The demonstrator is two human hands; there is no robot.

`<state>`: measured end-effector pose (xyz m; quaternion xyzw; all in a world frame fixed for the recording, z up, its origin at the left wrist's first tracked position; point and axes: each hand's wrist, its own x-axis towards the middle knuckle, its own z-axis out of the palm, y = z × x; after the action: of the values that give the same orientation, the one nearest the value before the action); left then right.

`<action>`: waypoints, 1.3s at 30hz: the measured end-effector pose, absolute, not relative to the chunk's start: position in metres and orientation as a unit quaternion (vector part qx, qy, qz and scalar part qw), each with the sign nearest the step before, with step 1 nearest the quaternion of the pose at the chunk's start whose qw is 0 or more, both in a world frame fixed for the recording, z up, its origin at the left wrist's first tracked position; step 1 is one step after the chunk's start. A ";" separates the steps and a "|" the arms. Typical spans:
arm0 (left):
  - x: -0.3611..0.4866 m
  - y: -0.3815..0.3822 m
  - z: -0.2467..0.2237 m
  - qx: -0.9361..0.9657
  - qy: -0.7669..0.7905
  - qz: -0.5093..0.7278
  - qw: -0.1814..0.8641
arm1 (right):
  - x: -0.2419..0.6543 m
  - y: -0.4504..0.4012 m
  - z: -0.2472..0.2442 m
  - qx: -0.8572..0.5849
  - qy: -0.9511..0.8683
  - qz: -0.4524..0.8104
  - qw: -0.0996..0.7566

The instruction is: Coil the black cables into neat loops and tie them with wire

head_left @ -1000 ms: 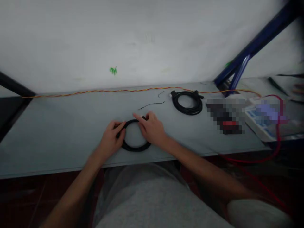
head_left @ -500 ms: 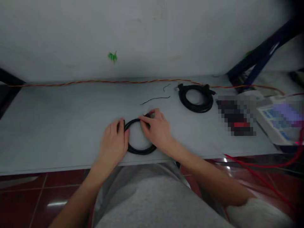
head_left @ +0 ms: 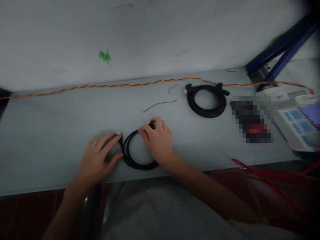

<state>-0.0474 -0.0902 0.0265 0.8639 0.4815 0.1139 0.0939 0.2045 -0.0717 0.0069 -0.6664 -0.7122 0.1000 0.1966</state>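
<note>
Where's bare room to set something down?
Bare grey tabletop left of the left hand, under the twisted red-and-yellow wire. Crowded at right: coiled black cable, pixelated object, white device with blue keys.

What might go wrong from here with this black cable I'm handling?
The black cable coil shows no tie, so its loops may spring apart if your left hand or right hand lets go. It also lies near the table's front edge, so it could slide off if nudged.
</note>
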 end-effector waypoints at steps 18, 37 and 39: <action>0.018 -0.107 0.011 0.750 0.635 0.176 0.061 | 0.206 -0.068 0.005 -0.641 -0.731 0.140 0.188; 0.018 -0.060 0.000 0.851 0.454 0.206 0.167 | 0.208 -0.067 0.000 -0.597 -0.742 0.166 0.256; 0.019 -0.060 0.001 0.851 0.455 0.200 0.169 | 0.209 -0.067 -0.002 -0.596 -0.743 0.169 0.253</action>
<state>0.0193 -0.0601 0.0007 0.8510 0.4551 0.2000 0.1694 0.2089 -0.0671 -0.0017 -0.5957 -0.7432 0.1694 0.2531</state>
